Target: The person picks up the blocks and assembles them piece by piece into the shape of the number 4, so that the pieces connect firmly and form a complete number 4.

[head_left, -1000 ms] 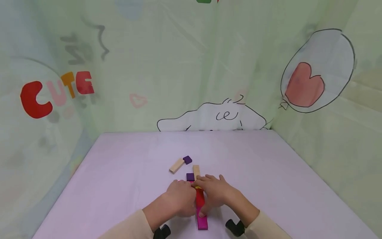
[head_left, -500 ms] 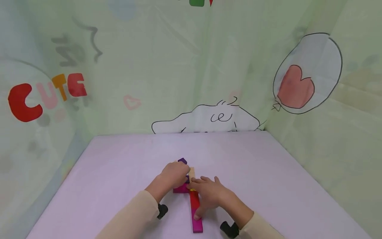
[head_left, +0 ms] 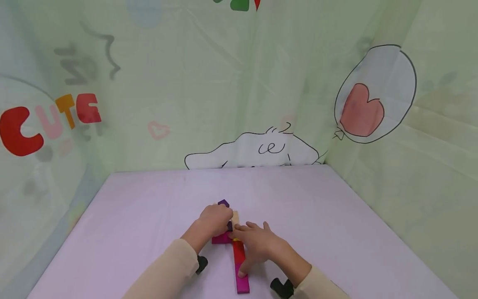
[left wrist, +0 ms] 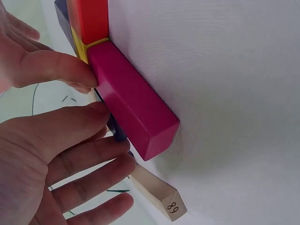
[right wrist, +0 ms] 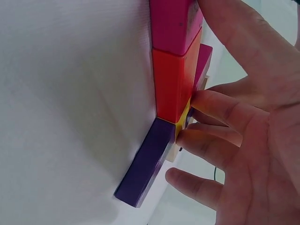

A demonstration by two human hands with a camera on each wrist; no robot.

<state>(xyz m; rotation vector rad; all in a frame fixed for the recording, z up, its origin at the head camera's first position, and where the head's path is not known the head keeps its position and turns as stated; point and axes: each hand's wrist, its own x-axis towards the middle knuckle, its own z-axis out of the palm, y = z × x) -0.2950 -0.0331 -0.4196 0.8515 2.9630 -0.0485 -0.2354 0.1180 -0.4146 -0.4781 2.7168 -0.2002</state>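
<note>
My left hand (head_left: pixel 213 222) pinches a small dark purple block (left wrist: pixel 116 129) just behind a magenta block (left wrist: pixel 136 103) that lies crosswise. My right hand (head_left: pixel 259 245) has its fingers spread and fairly straight. Its thumb rests on a second magenta block (head_left: pixel 242 284) at the near end of a row, and its fingertips touch the yellow block (right wrist: pixel 182 123). Between them in that row lies a red-orange block (right wrist: pixel 173 84). On the row's other side, another dark purple block (right wrist: pixel 143 166) slants away, hidden by the right hand in the head view.
A plain wooden block (head_left: pixel 235 216) lies beyond the yellow one. Farther back is a dark purple block (head_left: pixel 223 203), and near it a numbered wooden block (left wrist: pixel 161 192). Everything lies on a pale tabletop (head_left: pixel 298 199) with decorated curtains behind and beside it.
From the row's left side, my left hand has moved forward to the dark purple block, uncovering the crosswise magenta block. My right hand stays on the row. The head view has shifted slightly.
</note>
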